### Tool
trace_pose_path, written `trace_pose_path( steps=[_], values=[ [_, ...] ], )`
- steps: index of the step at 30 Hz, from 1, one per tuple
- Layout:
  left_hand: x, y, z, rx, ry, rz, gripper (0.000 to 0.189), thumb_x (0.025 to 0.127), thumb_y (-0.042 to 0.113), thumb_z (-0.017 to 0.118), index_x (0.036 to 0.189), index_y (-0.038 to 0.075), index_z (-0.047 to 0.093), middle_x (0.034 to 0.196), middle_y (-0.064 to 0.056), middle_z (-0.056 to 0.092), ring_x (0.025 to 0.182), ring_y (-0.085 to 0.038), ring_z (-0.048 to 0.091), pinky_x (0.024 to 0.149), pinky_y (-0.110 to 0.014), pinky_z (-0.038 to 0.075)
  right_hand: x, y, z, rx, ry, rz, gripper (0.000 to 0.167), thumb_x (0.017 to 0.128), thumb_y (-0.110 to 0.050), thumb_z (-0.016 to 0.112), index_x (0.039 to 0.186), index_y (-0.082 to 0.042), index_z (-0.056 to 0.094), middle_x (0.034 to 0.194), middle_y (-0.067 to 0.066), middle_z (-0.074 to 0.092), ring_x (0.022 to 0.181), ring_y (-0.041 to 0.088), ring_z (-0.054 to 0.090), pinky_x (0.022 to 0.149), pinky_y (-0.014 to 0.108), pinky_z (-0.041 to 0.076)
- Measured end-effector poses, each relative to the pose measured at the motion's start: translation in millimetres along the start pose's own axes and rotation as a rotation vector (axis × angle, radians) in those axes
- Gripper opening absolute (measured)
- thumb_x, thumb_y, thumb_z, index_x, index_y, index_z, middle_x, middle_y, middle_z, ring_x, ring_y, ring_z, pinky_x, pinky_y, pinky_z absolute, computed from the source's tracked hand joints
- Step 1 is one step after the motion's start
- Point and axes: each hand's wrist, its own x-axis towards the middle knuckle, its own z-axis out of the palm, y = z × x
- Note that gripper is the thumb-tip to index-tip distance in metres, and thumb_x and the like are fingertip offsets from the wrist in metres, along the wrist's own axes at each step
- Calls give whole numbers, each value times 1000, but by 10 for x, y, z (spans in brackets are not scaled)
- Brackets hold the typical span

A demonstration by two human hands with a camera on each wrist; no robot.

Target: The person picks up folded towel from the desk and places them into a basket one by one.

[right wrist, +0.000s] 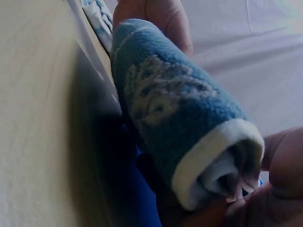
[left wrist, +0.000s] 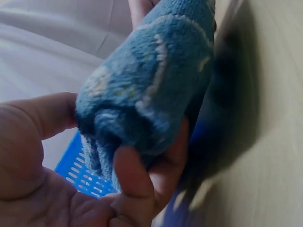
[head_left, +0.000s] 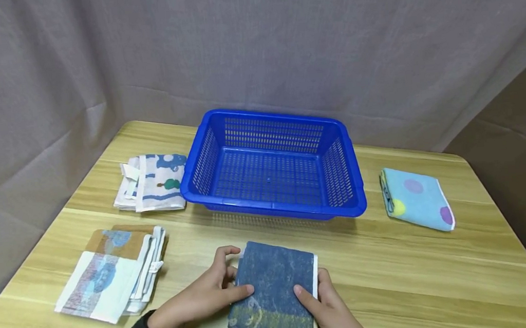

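Between both hands is a folded dark blue towel (head_left: 272, 287) with a yellowish band and a white edge, held close over the table's front. My left hand (head_left: 208, 292) grips its left side, thumb on top and fingers at the edge and below. On the opposite side my right hand (head_left: 332, 308) pinches the white-edged border, thumb over the top face. In the left wrist view the towel (left wrist: 147, 80) shows its rolled-in folds between thumb and fingers. The right wrist view shows the towel's white hem (right wrist: 218, 146) with layers tucked inside.
A blue plastic basket (head_left: 273, 206) stands behind the hands. Left of it lies a folded white-and-blue patterned towel (head_left: 158, 185), with a brown-and-white folded towel (head_left: 110, 279) nearer. A light blue dotted towel (head_left: 416, 198) lies at right. Grey cloth (head_left: 281, 44) hangs behind the wooden table (head_left: 439, 284).
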Motion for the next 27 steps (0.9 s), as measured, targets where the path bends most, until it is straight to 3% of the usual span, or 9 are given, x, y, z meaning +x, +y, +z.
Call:
trace_pose_path(
  steps=[3, 5, 7, 12, 15, 21, 23, 27],
  values=[
    [-1, 3, 4, -80, -30, -13, 77, 98, 22, 63, 148, 4, 7, 89, -3, 59, 71, -11, 54, 71, -23, 42, -12, 1, 7, 16, -15, -24, 63, 106, -23, 46, 145, -1, 2, 153, 27, 18, 140, 38, 33, 108, 42, 39],
    [-7, 10, 10, -157, -59, -26, 81, 97, 21, 63, 149, 6, 3, 107, -11, 66, 87, -17, 65, 80, -25, 48, -23, -12, 5, 42, -32, -28, 68, 106, -24, 47, 149, -4, -2, 155, 29, 17, 139, 38, 37, 108, 41, 43],
    [-9, 24, 21, -225, -78, -38, 84, 97, 21, 63, 150, 7, 0, 124, -19, 63, 104, -22, 68, 90, -29, 51, -37, -35, 1, 69, -30, -19, 72, 105, -26, 49, 152, -8, -2, 157, 30, 19, 136, 37, 45, 105, 40, 48],
    [13, 90, 80, -255, -31, -7, 82, 100, 30, 59, 151, 10, -1, 130, -25, 58, 104, -26, 69, 87, -33, 56, -46, -119, 19, 128, -7, -7, 74, 104, -31, 52, 155, -18, 0, 157, 28, 25, 123, 31, 59, 96, 43, 54],
    [21, 104, 92, -241, 13, 20, 78, 101, 30, 58, 151, 10, 1, 124, -25, 62, 97, -25, 71, 82, -34, 58, -31, -151, 47, 133, 8, -25, 75, 103, -30, 54, 155, -19, 3, 157, 26, 27, 124, 32, 59, 96, 43, 54],
    [3, 88, 96, -237, 10, 91, 74, 100, 19, 61, 150, 0, 10, 104, -18, 70, 82, -15, 71, 75, -31, 58, -36, -135, 32, 148, 86, -26, 78, 99, -23, 60, 158, -14, 10, 157, 25, 31, 131, 37, 53, 100, 44, 52],
    [-16, 80, 105, -211, 13, 77, 72, 99, 19, 62, 150, -1, 15, 87, -8, 67, 69, -9, 64, 68, -24, 53, -51, -102, 11, 144, 94, -12, 78, 99, -23, 61, 158, -12, 11, 158, 24, 31, 131, 35, 54, 100, 43, 52],
    [-86, 44, 111, -156, 23, 23, 76, 98, 22, 63, 152, -6, 17, 63, 3, 41, 51, -7, 35, 53, -22, 32, -88, -26, -40, 156, 25, 28, 80, 101, -22, 58, 158, -5, 5, 156, 30, 29, 126, 33, 58, 99, 42, 53]
  ],
)
